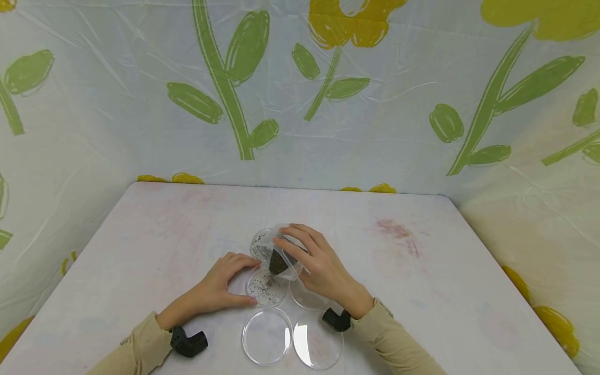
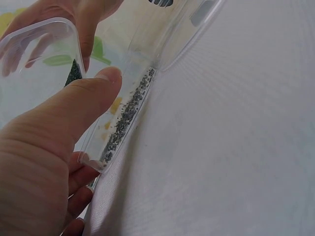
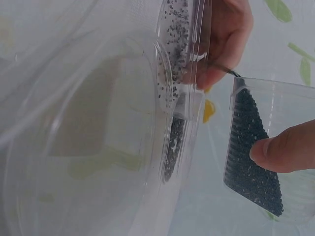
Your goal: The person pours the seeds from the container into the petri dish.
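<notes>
My right hand [image 1: 323, 268] grips a clear plastic container [image 1: 291, 274] from above and holds it tilted over a round clear dish [image 1: 255, 298]. Dark, fine granules [image 3: 251, 147] slope toward the container's lowered rim, as the right wrist view shows. More granules [image 2: 125, 118] lie scattered across the dish floor. My left hand [image 1: 222, 285] holds that dish by its left side, thumb at the near edge and fingers at the far edge. Behind it, another round dish [image 1: 257, 242] also has dark specks in it, partly hidden by the container.
Two round clear dishes, one at the near left [image 1: 267, 336] and one at the near right [image 1: 319, 341], lie side by side. A third dish [image 1: 304, 298] sits partly beneath my right hand. Flower-printed cloth [image 1: 375, 130] hangs behind the white table [image 1: 187, 219].
</notes>
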`<state>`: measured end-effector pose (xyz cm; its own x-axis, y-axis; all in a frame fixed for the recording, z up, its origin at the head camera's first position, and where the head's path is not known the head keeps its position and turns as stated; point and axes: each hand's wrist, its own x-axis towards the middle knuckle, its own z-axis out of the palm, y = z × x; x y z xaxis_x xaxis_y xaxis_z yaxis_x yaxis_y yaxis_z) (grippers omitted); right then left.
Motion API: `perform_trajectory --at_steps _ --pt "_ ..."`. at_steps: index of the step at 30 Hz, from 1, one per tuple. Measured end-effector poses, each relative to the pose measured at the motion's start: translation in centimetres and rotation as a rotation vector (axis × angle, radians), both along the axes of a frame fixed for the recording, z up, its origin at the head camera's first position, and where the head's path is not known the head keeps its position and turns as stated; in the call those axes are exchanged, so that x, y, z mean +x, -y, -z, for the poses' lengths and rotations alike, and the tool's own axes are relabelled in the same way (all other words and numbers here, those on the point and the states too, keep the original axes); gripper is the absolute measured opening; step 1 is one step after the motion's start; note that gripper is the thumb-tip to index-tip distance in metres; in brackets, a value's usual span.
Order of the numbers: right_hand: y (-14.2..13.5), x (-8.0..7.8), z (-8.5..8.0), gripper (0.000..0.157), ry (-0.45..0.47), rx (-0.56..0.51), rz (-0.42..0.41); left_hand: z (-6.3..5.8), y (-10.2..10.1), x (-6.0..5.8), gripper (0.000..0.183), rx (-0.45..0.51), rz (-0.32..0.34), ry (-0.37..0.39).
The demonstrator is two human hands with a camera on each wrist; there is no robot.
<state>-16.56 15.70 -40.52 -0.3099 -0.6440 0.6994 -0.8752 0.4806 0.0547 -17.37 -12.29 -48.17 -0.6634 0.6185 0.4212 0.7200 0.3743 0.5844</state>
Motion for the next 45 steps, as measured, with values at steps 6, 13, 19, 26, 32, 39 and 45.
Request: perform_trajectory --at_steps 6,13,19,26,32,39,45 --pt "-0.07 -0.13 0.01 0.08 -0.003 -0.01 0.008 0.04 0.06 -0.05 0.074 -0.001 0.002 -0.004" --pt "-0.17 -0.15 0.0 0.082 0.001 -0.011 0.026 -0.24 0.07 0.06 0.076 -0.009 -0.004 0.008" --pt "-0.14 -0.14 -0.13 0.08 -0.003 -0.018 0.022 -0.17 0.12 -0.01 0.077 -0.019 -0.009 0.034" --pt "-0.14 -0.06 -0.39 0.082 -0.003 -0.021 0.02 0.02 0.12 -0.1 0.076 -0.017 -0.011 0.002" --pt "-0.18 -0.06 -0.41 0.081 -0.004 -0.017 0.024 0.04 0.09 -0.08 0.077 -0.018 -0.014 0.011" --pt "-0.29 -0.15 -0.36 0.079 0.004 -0.034 0.021 0.06 0.06 -0.04 0.077 -0.012 -0.012 0.015" --pt "-0.51 -0.37 -0.17 0.076 0.035 -0.074 0.006 0.06 0.06 0.01 0.078 -0.009 -0.014 0.011"
